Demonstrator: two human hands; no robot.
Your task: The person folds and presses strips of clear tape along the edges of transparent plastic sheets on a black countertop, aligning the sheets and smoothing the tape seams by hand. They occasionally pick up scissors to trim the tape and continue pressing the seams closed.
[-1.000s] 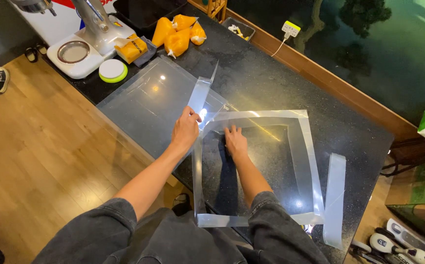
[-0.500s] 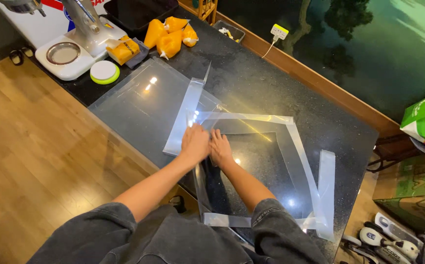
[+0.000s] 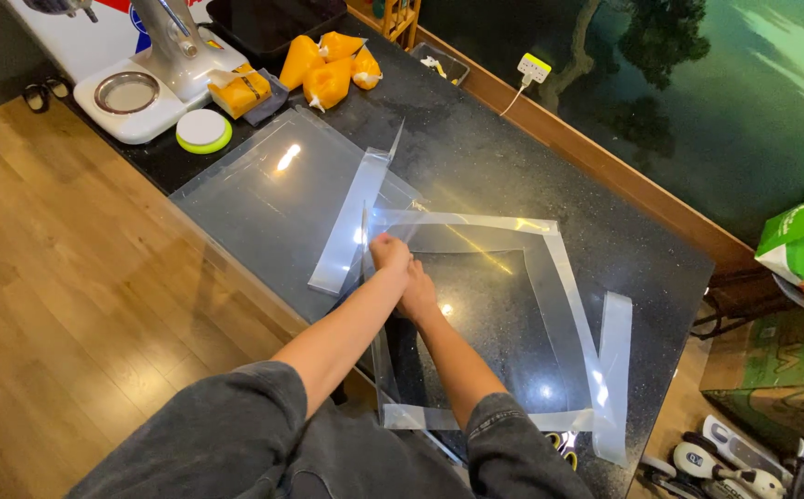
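1. Pressing down near the middle of the frame, both hands sit on the clear plastic frame, a square border of transparent strips lying flat on the dark stone counter.
2. Left hand is curled into a loose fist on the frame's upper-left corner, knuckles up; whether it pinches the strip I cannot tell.
3. Right hand lies just beneath the left forearm, palm down on the frame's left strip, fingers hidden, so its grip is unclear too.
4. A loose clear strip runs diagonally just left of the hands, resting on a large clear sheet spread toward the upper left.
5. Another loose strip lies along the frame's right side, lower right.
6. Farther out, upper left: orange piping bags, a round lid with a green rim and a white stand mixer base.
7. Wooden floor fills the left.
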